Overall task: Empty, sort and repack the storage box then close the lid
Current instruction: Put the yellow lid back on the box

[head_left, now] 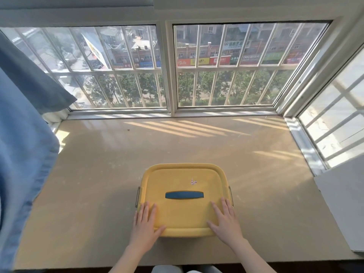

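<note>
Left hand (145, 220), right hand (226, 219) flat on closed yellow lid (177, 182), near corners.

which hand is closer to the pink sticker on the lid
The right hand: the pink sticker sits on the lid right of the blue handle, on that hand's side; the left hand rests across the lid.

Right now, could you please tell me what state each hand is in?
Left hand: open, fingers flat on the yellow lid of the storage box.
Right hand: open, fingers flat on the same lid, holding nothing.
</note>
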